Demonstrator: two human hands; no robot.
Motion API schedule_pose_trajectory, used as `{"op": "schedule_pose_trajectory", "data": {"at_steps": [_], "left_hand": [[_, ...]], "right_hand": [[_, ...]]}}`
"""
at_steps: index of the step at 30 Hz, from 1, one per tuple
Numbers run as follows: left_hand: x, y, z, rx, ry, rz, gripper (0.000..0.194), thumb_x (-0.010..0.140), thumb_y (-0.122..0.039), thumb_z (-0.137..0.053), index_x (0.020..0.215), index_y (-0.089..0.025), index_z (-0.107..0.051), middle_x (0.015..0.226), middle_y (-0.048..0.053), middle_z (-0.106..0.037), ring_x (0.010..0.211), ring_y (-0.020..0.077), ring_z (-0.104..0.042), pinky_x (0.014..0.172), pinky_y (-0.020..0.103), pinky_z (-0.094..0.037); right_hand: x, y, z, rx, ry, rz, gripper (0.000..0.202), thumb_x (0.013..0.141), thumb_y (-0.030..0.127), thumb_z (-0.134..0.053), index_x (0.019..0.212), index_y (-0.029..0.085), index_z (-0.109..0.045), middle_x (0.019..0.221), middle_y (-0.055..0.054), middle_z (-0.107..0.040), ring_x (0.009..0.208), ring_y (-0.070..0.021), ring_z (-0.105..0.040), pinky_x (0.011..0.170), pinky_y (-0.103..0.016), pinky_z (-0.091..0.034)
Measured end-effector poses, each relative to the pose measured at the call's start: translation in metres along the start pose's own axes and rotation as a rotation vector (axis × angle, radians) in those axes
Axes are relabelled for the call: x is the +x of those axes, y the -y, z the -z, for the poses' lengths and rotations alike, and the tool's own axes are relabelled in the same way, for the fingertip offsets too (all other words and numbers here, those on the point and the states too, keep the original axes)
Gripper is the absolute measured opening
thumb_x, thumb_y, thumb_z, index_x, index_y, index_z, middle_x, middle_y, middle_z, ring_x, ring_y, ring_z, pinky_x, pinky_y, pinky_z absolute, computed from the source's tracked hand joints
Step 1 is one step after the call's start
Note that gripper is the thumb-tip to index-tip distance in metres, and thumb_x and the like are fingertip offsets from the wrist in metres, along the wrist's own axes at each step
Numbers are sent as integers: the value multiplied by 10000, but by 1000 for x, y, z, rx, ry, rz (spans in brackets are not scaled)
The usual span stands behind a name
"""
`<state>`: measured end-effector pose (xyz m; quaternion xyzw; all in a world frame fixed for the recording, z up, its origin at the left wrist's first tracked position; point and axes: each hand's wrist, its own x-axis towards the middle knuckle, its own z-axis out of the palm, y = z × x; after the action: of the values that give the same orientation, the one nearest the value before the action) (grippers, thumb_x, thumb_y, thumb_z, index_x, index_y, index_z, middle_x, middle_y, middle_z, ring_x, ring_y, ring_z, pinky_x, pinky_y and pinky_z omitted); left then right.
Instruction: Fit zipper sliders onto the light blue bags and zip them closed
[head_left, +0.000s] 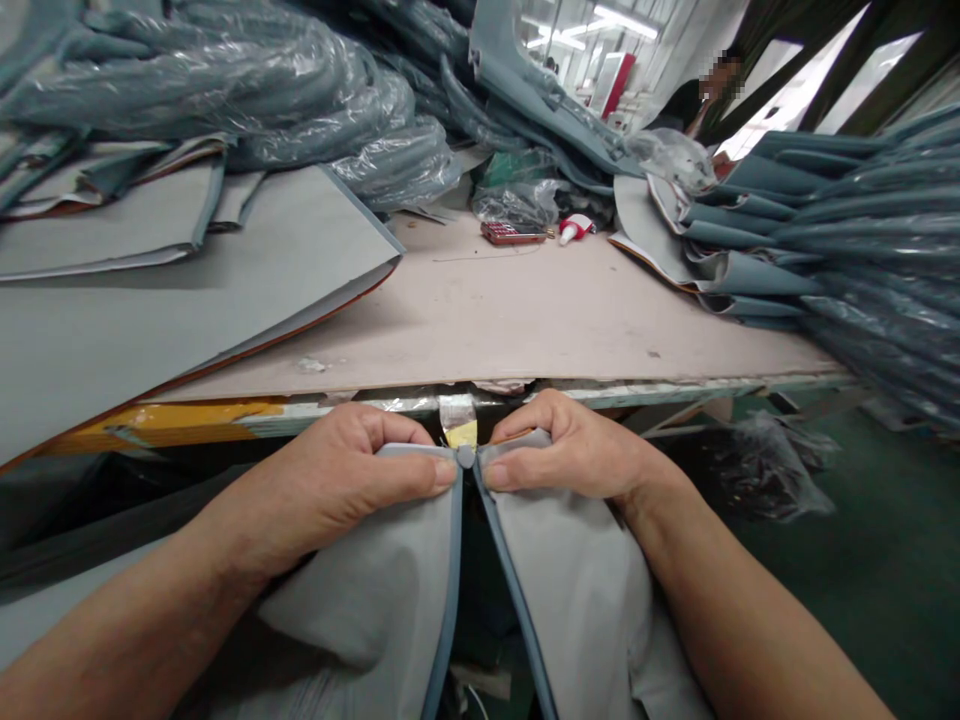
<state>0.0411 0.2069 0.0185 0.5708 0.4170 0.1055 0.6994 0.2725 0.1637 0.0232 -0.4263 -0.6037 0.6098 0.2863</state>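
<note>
A grey fabric piece with blue edging (390, 560) hangs down in front of the table edge, its two edged sides parting below a small grey round piece (466, 456). My left hand (352, 460) pinches the fabric just left of that round piece, thumb on top. On the other side, my right hand (570, 445) grips the fabric's right part between thumb and fingers. Behind the round piece, a silvery and yellow strip (459, 418) is at the table edge. The undersides of both grips are hidden.
Across the pale tabletop (525, 310) lie a red calculator-like object (514, 233) and a small white-and-red bottle (574, 229). Grey panels (247, 260) cover the left side. Plastic-wrapped bundles (262, 95) are heaped behind, with more blue-grey bundles (862, 220) at right. A person (697, 95) is in the background.
</note>
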Motion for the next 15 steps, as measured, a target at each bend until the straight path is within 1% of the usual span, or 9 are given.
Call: {"op": "schedule_pose_trajectory", "data": {"at_steps": [2, 6, 10, 15], "left_hand": [[1, 1, 0, -23, 20, -1, 307, 709, -448, -827, 673, -172, -698, 555, -51, -584, 469, 41, -467, 438, 99, -332], [1, 1, 1, -24, -17, 23, 289, 702, -433, -831, 689, -174, -703, 566, -48, -601, 470, 46, -479, 440, 106, -351], [0, 0, 1, -2, -9, 24, 297, 706, -451, -822, 697, -181, -697, 568, -47, -602, 473, 59, -480, 444, 122, -371], [-2, -3, 0, 24, -45, 37, 280, 690, -425, -825, 687, -179, -693, 573, -42, -606, 483, 61, -477, 455, 129, -356]], "right_hand": [[1, 2, 0, -17, 8, -6, 324, 733, 326, -828, 617, 107, -618, 551, 61, -411, 521, -53, -295, 447, -190, -229], [1, 5, -2, -4, -16, -12, 348, 735, 332, -826, 596, 110, -599, 548, 68, -387, 521, -50, -277, 448, -192, -222], [0, 6, -3, -18, -38, -26, 356, 733, 364, -828, 611, 115, -606, 559, 67, -380, 532, -56, -268, 456, -202, -217], [1, 4, -3, -27, -36, -16, 339, 751, 359, -815, 630, 118, -610, 574, 60, -383, 545, -62, -272, 464, -206, -215]]}}
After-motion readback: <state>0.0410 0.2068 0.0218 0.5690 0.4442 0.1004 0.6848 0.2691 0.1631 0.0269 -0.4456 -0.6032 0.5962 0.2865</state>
